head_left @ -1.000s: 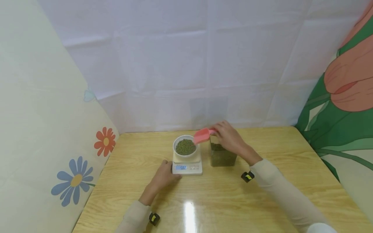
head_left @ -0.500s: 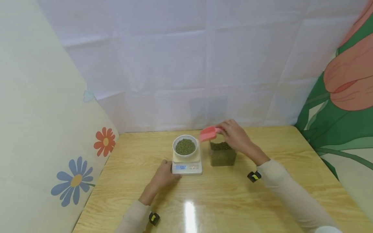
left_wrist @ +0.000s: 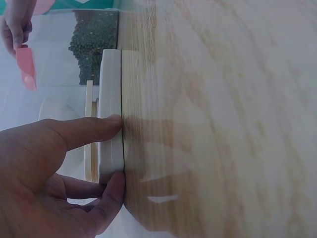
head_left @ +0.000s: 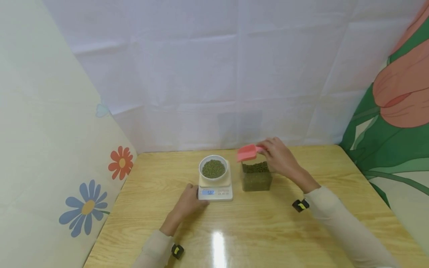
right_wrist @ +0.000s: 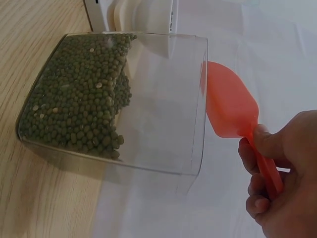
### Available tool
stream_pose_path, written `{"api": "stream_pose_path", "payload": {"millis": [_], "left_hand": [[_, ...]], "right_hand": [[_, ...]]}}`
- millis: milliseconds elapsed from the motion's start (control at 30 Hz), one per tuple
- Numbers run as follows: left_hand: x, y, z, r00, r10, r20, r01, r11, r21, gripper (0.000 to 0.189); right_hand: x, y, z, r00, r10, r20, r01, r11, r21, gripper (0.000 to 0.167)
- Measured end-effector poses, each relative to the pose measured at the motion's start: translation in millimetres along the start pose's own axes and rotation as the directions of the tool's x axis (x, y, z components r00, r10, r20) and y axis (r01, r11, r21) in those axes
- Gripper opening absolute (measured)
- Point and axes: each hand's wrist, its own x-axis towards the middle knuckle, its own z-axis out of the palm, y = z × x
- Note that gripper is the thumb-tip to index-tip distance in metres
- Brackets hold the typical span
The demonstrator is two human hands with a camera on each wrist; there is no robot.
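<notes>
My right hand (head_left: 279,156) holds a pink scoop (head_left: 247,153) by its handle, above the rim of a clear square container (right_wrist: 168,104). Dark green mung beans (right_wrist: 74,94) fill the lower part of that container. No beans show on the scoop's blade in the head view. To the left, a white bowl (head_left: 201,172) of the same beans sits on a kitchen scale (head_left: 221,193); its lit display seems to read 582. At the scale's front left corner, my left hand (head_left: 189,201) grips its edge, with thumb and fingers on the white base (left_wrist: 111,148) in the left wrist view.
All of it stands on a wood-grain table (head_left: 254,230). Behind the table hangs a white cloth (head_left: 187,93). A flower-printed sheet (head_left: 43,149) borders the left side, and a leafy printed one (head_left: 395,149) the right.
My right hand has carried the scoop rightward, away from the bowl's edge to above the clear container. The left hand and the scale have stayed in place, and the display looks the same.
</notes>
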Motion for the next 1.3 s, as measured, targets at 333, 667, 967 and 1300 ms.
{"api": "stream_pose_path", "payload": {"millis": [333,667,967,1300], "left_hand": [[0.3,0.4,0.5,1.0,-0.006,0.004,0.006,1.0,-0.01,0.059],[0.1,-0.9,0.7,1.0,-0.004,0.002,0.004,1.0,-0.005,0.061],[0.9,-2.0,1.2,1.0,-0.006,0.0,0.006,1.0,0.002,0.061],[1.3,-0.9,1.2,1.0,-0.015,0.001,0.015,1.0,0.0,0.062]], "right_hand": [[-7.3,11,-3,1.0,0.029,-0.008,-0.029,1.0,-0.003,0.029],[-11.1,19,-4,1.0,0.025,-0.012,-0.026,0.999,-0.041,0.027],[-14.7,23,3,0.999,-0.034,0.029,0.039,0.983,-0.181,0.02],[-12.7,19,13,0.994,-0.033,0.102,0.057,0.968,-0.242,0.022]]}}
